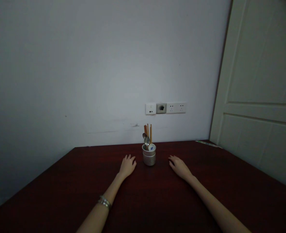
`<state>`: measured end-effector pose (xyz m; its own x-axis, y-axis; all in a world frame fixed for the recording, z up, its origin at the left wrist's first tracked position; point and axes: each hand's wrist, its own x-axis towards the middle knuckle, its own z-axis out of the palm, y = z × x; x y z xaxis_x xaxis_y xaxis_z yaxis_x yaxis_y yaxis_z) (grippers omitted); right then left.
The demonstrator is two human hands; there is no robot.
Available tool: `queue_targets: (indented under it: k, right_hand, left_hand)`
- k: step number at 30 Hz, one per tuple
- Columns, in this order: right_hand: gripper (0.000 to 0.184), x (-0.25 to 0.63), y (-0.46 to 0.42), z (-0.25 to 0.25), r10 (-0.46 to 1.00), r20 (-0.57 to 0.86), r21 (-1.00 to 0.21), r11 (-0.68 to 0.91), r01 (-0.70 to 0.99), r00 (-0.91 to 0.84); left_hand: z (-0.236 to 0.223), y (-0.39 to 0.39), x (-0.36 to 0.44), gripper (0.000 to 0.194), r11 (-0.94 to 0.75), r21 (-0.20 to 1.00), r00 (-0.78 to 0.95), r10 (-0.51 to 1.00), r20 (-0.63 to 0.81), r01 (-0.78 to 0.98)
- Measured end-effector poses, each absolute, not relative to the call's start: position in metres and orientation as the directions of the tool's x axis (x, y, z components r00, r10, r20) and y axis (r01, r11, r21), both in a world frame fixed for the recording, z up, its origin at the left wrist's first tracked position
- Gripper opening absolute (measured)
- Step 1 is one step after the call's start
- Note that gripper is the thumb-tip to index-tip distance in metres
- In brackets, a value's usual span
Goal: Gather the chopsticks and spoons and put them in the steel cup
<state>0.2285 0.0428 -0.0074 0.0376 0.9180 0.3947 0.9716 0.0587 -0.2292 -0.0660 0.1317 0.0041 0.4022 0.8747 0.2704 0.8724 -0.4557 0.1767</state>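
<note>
A grey cylindrical utensil holder (149,159) stands upright on the dark red table (147,200), between my two hands. Wooden chopsticks (151,132) rise from it, along with metal spoons (146,140) and a white spoon with a blue mark (152,147). To the left of the holder, my left hand (127,165) lies palm down on the table, fingers apart and holding nothing. On the other side my right hand (179,166) rests palm down, its fingers stretched out and also without anything in them. Neither hand touches the holder.
A pale wall (109,81) runs along the table's far edge, with a row of sockets (176,108) above the holder. At the back right corner lies a thin, flat strip (208,143). A cream panelled door (261,106) borders the right side.
</note>
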Motion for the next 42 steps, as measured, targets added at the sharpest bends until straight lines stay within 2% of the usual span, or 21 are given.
queue_targets:
  k: [13, 28, 36, 42]
  right_hand:
    - [0.039, 0.2265, 0.0407, -0.0041, 0.914, 0.404, -0.258, 0.069, 0.964, 0.042]
    - [0.039, 0.2272, 0.0402, -0.0045, 0.909, 0.416, -0.226, 0.064, 0.972, 0.037]
    - [0.037, 0.2271, 0.0398, -0.0032, 0.914, 0.401, -0.271, 0.056, 0.961, 0.06]
    - [0.038, 0.2264, 0.0392, -0.0031, 0.915, 0.398, -0.259, 0.049, 0.965, 0.06]
  left_hand:
    - [0.007, 0.1287, -0.0658, 0.045, -0.443, 0.189, 0.391, 0.884, 0.256, 0.877]
    - [0.0068, 0.1294, -0.0655, 0.045, -0.463, 0.201, 0.411, 0.876, 0.254, 0.863]
    - [0.0036, 0.1327, -0.0653, 0.046, -0.466, 0.153, 0.416, 0.868, 0.27, 0.872]
    - [0.0046, 0.1314, -0.0647, 0.046, -0.446, 0.145, 0.4, 0.877, 0.265, 0.883]
